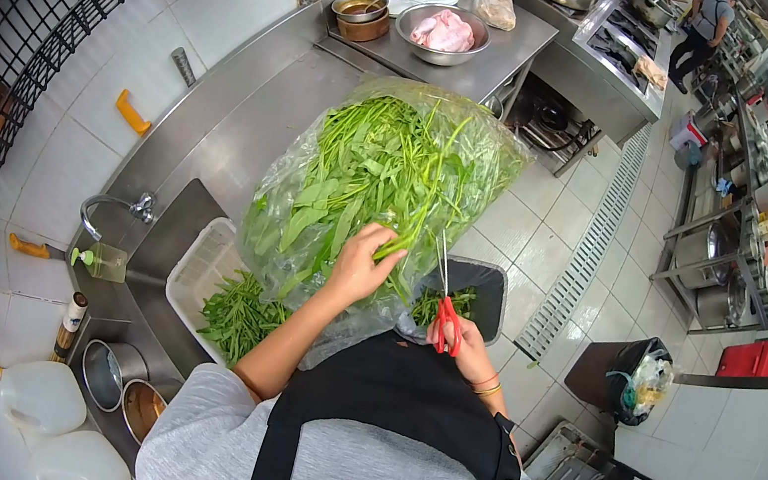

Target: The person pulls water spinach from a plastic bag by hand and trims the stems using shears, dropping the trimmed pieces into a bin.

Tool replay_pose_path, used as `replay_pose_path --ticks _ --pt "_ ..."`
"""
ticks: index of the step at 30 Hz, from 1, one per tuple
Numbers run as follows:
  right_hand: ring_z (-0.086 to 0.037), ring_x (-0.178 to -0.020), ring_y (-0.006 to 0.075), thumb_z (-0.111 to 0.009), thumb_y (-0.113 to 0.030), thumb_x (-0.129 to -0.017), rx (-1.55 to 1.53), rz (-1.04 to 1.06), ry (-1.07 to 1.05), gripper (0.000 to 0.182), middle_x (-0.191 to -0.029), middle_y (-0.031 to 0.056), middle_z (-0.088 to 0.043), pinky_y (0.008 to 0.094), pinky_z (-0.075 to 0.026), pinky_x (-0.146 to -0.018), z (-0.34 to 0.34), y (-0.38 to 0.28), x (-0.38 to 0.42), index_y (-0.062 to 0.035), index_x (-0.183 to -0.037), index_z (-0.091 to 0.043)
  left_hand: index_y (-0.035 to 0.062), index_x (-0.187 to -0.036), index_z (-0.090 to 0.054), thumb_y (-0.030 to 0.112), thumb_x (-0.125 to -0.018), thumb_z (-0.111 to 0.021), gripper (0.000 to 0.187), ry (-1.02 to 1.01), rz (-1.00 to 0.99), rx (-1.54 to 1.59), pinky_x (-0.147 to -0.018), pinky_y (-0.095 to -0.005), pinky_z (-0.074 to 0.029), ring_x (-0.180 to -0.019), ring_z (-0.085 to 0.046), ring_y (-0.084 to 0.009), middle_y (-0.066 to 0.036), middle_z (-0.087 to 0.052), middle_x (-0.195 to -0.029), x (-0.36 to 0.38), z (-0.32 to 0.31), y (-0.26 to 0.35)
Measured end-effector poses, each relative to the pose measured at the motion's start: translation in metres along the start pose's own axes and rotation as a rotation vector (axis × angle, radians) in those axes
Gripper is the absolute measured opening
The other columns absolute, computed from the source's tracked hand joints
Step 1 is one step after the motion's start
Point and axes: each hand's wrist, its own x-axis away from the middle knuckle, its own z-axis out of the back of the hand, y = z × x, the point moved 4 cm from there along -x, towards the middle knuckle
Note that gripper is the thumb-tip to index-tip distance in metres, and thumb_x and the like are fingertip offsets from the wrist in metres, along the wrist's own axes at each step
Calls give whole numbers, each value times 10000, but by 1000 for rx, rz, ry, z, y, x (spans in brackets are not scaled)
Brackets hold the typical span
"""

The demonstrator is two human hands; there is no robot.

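A large clear plastic bag full of long-stemmed leafy greens lies in front of me on the steel counter. My left hand is closed around a few green stems at the near side of the bag. In my right hand are red-handled scissors, with the blades pointing away from me, beside the bag. Below the scissors, a dark bin contains some green pieces. To the left, more greens fill part of a white plastic tub in the sink.
At the back, a steel bowl of raw poultry stands near stacked pots. A faucet and soap bottle are on the left. A black-lined trash bin stands right, and a person is far off in the aisle.
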Motion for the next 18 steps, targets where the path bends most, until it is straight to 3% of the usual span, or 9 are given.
replay_pose_path --ticks 4,6,10,13,18 --pt "-467 -640 76 -465 -313 -913 -10 67 -94 332 -723 13 -538 216 -387 -607 -4 0 4 -16 -794 -552 23 -923 -580 131 -772 -627 191 -162 31 89 -654 -344 -466 -749 -589 -305 -127 -587 -858 10 7 5" --pt "-469 -647 84 -465 -307 -912 -32 38 -71 335 -726 28 -539 214 -382 -616 -4 -1 9 -15 -768 -541 62 -944 -587 104 -740 -630 212 -311 -94 38 -659 -350 -476 -764 -594 -291 -93 -587 -852 11 4 12" --pt "-469 -655 91 -460 -308 -918 -90 65 -32 345 -727 40 -539 212 -373 -625 1 7 20 -19 -743 -529 62 -943 -603 58 -714 -623 230 -454 -144 20 -655 -336 -476 -759 -597 -280 -98 -602 -868 13 -10 22" --pt "-469 -671 98 -490 -282 -913 -98 -3 68 313 -727 39 -534 214 -367 -631 12 36 35 -31 -728 -519 64 -933 -597 86 -729 -627 208 -467 -160 -18 -652 -341 -473 -745 -592 -280 -96 -599 -860 11 -20 28" --pt "-470 -670 107 -546 -217 -891 -246 -299 214 243 -721 32 -524 217 -367 -626 14 54 63 -40 -726 -517 61 -923 -594 126 -766 -622 173 -448 -97 -29 -642 -336 -467 -731 -589 -280 -102 -601 -856 -1 -22 20"
